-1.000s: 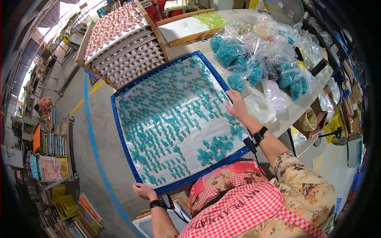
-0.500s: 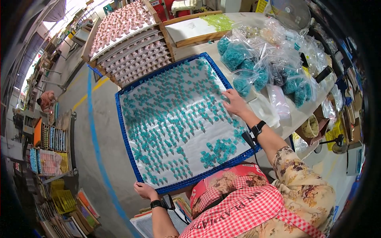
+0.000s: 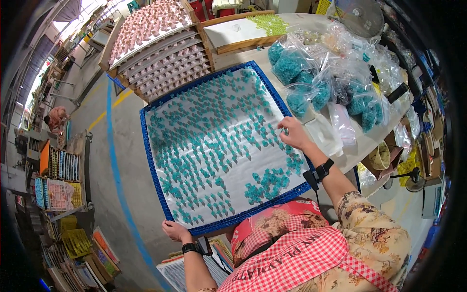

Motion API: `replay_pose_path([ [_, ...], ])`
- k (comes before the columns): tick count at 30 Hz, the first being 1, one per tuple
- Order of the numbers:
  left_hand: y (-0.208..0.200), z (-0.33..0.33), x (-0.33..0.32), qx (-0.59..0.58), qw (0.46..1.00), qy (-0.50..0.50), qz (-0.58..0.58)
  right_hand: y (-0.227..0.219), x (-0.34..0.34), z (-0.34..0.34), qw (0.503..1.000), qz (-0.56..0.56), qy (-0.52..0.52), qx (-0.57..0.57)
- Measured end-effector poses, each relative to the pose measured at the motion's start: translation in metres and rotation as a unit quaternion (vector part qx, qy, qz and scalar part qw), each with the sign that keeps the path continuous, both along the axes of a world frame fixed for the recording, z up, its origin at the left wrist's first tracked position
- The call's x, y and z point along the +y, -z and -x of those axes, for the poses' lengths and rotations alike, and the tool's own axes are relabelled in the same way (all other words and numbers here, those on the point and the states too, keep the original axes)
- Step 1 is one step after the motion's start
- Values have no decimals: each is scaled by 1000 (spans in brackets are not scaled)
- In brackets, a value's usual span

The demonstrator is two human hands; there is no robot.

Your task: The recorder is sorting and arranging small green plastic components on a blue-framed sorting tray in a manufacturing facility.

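Note:
A wide blue tray (image 3: pixel 157 180), lined with a white sheet (image 3: pixel 243 174), lies before me at a slant. Rows of small teal flower-like pieces (image 3: pixel 194 168) cover most of the sheet. A looser heap of teal pieces (image 3: pixel 267 186) sits near its lower right corner. My left hand (image 3: pixel 176 230) grips the tray's near left corner. At the right side, my right hand (image 3: pixel 293 134) is over the rim, its fingers curled together close to the teal pieces. Whatever is between those fingertips, if anything, is too small to tell.
Behind the tray stands a wooden-sided stack of trays (image 3: pixel 163 58) bearing pink pieces. Clear bags of teal pieces (image 3: pixel 304 78) crowd the table (image 3: pixel 357 155) on the right. Beyond lies a board with green pieces (image 3: pixel 267 24). A person (image 3: pixel 57 119) is far left.
My right hand has slid slightly toward me and its fingers have curled in more. My left hand keeps its hold on the corner; the tray's place in view has shifted only slightly.

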State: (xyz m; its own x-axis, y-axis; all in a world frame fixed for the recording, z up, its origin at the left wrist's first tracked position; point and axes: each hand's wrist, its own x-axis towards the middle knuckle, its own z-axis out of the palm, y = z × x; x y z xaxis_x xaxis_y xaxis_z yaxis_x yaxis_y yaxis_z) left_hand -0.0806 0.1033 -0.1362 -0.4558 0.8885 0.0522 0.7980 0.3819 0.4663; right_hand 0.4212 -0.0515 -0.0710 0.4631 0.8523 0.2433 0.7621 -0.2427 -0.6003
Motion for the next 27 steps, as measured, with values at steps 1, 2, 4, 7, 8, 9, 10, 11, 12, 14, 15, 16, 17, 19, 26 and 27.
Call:
replay_pose_path([
  [1, 1, 0, 0, -3, 1000, 1, -8, -3, 1, 5, 999, -26, -11, -31],
  [2, 1, 1, 1, -6, 1000, 3, -18, -5, 3, 11, 999, -27, -9, -30],
  [4, 1, 4, 0, -1, 1000, 1, -12, -8, 10, 22, 997, -55, -18, -55],
  [7, -4, -4, -2, 0, 1000, -1, -2, 9, 9, 18, 996, -45, -28, -76],
  [8, -6, -4, -3, 1, 1000, -7, 1, 14, 9, 16, 996, -46, -29, -75],
  [9, -5, -3, -2, 1, 1000, -7, 0, 17, 7, 14, 998, -20, -18, -60],
  [10, -3, -2, -2, 3, 1000, -1, -8, 20, 5, 11, 999, 6, -8, -45],
  [11, -2, -2, -2, 4, 1000, 4, -14, 20, 3, 10, 999, 7, -9, -45],
  [12, -1, -2, -2, 4, 1000, 3, -13, 19, 1, 9, 998, 2, -32, -54],
  [14, 0, -1, -2, 0, 1000, 2, -20, 15, 1, 14, 996, -2, -58, -62],
  [15, 1, 2, -1, 1, 1000, -1, -20, 6, 4, 23, 996, -24, -61, -56],
  [16, 3, 4, -1, 4, 1000, 0, -23, 1, 8, 30, 996, -47, -64, -49],
  [17, 4, 4, 0, 6, 1000, 4, -26, 0, 10, 33, 996, -47, -64, -49],
  [19, 5, 6, 0, 9, 1000, 4, -16, -2, 13, 39, 989, -47, -99, -96],
  [26, -7, -5, -4, -9, 1000, 1, -13, 11, 17, 39, 986, -71, -99, -113],
  [27, -5, -3, -3, -9, 1000, -1, -13, 8, 15, 38, 989, -33, -98, -102],
])
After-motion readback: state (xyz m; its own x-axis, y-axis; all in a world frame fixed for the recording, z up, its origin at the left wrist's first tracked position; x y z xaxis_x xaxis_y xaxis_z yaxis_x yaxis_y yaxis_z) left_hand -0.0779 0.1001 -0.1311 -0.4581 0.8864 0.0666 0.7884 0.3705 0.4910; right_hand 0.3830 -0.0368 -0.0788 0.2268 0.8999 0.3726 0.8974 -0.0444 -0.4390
